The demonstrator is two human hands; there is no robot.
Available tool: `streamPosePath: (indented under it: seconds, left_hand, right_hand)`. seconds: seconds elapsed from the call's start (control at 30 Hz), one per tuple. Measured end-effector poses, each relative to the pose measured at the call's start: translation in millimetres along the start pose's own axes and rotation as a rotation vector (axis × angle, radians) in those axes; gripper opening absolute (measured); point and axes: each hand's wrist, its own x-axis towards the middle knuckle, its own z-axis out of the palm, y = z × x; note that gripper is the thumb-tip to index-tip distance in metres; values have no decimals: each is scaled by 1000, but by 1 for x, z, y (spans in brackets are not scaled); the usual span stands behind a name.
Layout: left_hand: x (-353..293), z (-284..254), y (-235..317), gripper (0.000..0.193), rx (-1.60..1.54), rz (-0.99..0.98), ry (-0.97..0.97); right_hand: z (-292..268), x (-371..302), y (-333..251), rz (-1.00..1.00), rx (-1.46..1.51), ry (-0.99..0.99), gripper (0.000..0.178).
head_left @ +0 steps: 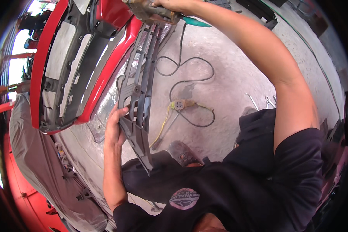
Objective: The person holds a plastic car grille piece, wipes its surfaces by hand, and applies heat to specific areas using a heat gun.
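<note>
A long dark grey plastic grille (pixel 136 92), slatted and open-framed, slants down in front of me, its pointed lower end over my thigh. My left hand (pixel 115 123) is closed around its left edge near the lower end, thumb on the front. At the top edge of the view, my right hand (pixel 171 4) grips a worn, tan-brown corded power tool (pixel 149 11); its exact kind I cannot make out. The tool overlaps the grille's upper end, and whether they touch cannot be told. Beside the tool is a teal tapered piece (pixel 197 22).
A red car bumper cover (pixel 104 83) with a dark inner frame stands at left. A black cord (pixel 193 80) loops over the concrete floor to an outlet box (pixel 178 104) with a yellow cable. Wrenches (pixel 270 101) lie at right. A grey cover (pixel 34 154) drapes something lower left.
</note>
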Motion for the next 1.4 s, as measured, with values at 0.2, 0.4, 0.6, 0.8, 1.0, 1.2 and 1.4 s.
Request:
streamPosePath:
  seconds: [0.2,0.4,0.6,0.8,1.0,1.2,1.4]
  left_hand:
    - [2,-9,-7,67,88,-8,20]
    - [2,-13,-7,52,0,-20,98]
    - [4,-11,-7,61,96,-15,92]
    - [5,-21,-14,59,122,-9,125]
    - [1,-5,-4,53,44,-31,81]
    - [5,-17,-11,60,142,-3,98]
    - [5,-18,-10,61,115,-24,72]
  right_hand:
    - [-1,-2,7,39,121,-16,26]
    - [7,5,17,-392,-27,33,22]
    - [8,24,39,-261,1,51,26]
    - [4,15,30,-42,-42,-51,27]
    - [-9,8,26,-166,150,-95,31]
    - [-10,4,26,-120,220,-109,33]
    - [-34,-27,-12,28,-57,-158,35]
